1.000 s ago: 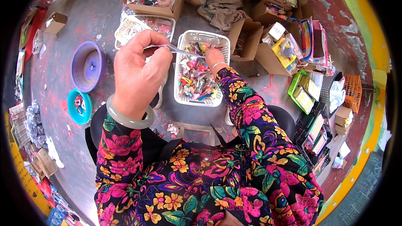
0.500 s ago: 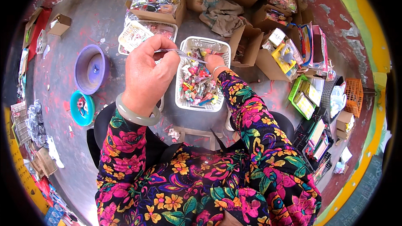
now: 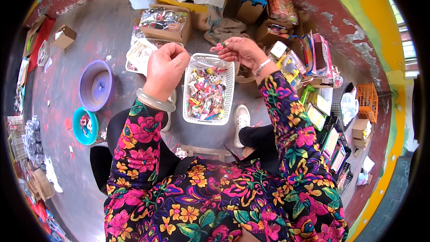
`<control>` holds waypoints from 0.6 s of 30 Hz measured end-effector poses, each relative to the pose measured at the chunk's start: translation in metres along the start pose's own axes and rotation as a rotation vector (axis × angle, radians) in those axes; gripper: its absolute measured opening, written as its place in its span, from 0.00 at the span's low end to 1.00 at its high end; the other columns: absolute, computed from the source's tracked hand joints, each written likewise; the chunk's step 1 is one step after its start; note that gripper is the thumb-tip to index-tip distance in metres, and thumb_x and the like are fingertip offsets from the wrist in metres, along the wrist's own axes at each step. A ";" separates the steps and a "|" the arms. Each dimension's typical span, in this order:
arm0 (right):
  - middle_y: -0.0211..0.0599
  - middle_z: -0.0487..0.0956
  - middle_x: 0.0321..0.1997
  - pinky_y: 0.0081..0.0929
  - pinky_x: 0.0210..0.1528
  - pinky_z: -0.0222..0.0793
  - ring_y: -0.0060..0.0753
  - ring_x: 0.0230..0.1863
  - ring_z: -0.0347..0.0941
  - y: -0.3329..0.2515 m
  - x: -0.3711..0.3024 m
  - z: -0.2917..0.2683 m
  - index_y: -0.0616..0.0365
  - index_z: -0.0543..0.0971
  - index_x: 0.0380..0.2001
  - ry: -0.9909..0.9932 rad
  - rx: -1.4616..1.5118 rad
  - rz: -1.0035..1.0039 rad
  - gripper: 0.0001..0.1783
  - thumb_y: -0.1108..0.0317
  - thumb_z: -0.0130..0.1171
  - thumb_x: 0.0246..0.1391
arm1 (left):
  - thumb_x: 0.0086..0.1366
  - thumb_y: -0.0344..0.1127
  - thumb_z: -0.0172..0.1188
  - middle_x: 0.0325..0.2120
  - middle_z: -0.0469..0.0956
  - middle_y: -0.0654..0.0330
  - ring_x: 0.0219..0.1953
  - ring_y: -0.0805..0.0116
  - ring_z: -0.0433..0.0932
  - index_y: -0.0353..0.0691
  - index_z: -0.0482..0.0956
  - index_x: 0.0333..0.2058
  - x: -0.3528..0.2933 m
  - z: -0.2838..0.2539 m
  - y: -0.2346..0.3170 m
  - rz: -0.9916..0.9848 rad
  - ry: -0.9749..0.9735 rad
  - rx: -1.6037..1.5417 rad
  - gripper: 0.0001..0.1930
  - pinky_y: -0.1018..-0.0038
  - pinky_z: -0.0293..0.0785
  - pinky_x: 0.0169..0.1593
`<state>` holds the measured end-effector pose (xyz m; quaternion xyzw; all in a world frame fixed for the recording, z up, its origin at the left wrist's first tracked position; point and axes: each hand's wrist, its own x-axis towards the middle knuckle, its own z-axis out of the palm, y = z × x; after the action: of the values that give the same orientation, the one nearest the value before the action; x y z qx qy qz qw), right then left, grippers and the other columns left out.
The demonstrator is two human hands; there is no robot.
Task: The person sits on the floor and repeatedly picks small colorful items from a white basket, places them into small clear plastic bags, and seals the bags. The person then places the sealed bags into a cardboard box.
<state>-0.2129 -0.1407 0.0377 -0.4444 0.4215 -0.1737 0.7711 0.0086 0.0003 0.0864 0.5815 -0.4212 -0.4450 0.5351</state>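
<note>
A white plastic basket (image 3: 232, 90) stands on the floor in front of me, full of small colourful trinkets (image 3: 205, 95). My left hand (image 3: 165, 69), with a pale bangle at the wrist, is closed in a pinch at the basket's far left corner. A thin, see-through plastic bag (image 3: 192, 58) shows faintly at its fingertips. Raised over the far right corner, my right hand (image 3: 244, 53) pinches a small pinkish-red trinket (image 3: 218, 47) between thumb and finger. Its exact kind is too small to make out.
To the left are a purple basin (image 3: 96, 85) and a turquoise bowl (image 3: 85, 125) with small items inside. Beyond the basket stands a cardboard box of packaged goods (image 3: 165, 20) beside a grey-brown cloth (image 3: 226, 30). Black crates (image 3: 335, 152) and an orange basket (image 3: 367, 102) line the right side.
My right hand has come up out of the basket and now holds a small pinkish-red trinket. My left hand keeps its pinch, slightly lower in view.
</note>
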 end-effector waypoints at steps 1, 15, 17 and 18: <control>0.47 0.77 0.33 0.21 0.35 0.75 0.31 0.30 0.76 -0.016 -0.015 0.016 0.67 0.70 0.34 0.025 -0.003 -0.030 0.10 0.68 0.49 0.55 | 0.50 0.28 0.54 0.15 0.70 0.67 0.18 0.82 0.64 0.32 0.74 0.23 0.004 -0.001 -0.008 0.036 0.004 0.008 0.05 0.82 0.62 0.22; 0.41 0.78 0.29 0.19 0.30 0.73 0.28 0.28 0.76 0.038 -0.034 0.013 0.62 0.72 0.33 0.065 -0.004 0.125 0.08 0.69 0.54 0.52 | 0.48 0.32 0.54 0.14 0.73 0.59 0.18 0.75 0.68 0.31 0.75 0.22 0.015 0.011 -0.018 0.119 0.010 0.205 0.08 0.76 0.66 0.25; 0.36 0.77 0.25 0.17 0.26 0.72 0.23 0.24 0.75 0.034 -0.031 0.009 0.62 0.75 0.33 0.182 -0.123 0.089 0.09 0.69 0.57 0.49 | 0.47 0.33 0.54 0.15 0.73 0.57 0.18 0.72 0.70 0.31 0.75 0.22 0.016 0.013 -0.018 0.137 0.010 0.240 0.09 0.75 0.67 0.26; 0.35 0.77 0.24 0.17 0.25 0.72 0.22 0.22 0.74 0.033 -0.032 0.007 0.63 0.75 0.33 0.247 -0.177 0.037 0.10 0.69 0.57 0.48 | 0.47 0.33 0.54 0.15 0.73 0.57 0.18 0.72 0.70 0.31 0.75 0.22 0.016 0.016 -0.018 0.135 0.005 0.241 0.09 0.75 0.67 0.26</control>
<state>-0.2296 -0.0990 0.0281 -0.4781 0.5350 -0.1750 0.6742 -0.0024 -0.0181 0.0670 0.6130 -0.5083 -0.3530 0.4912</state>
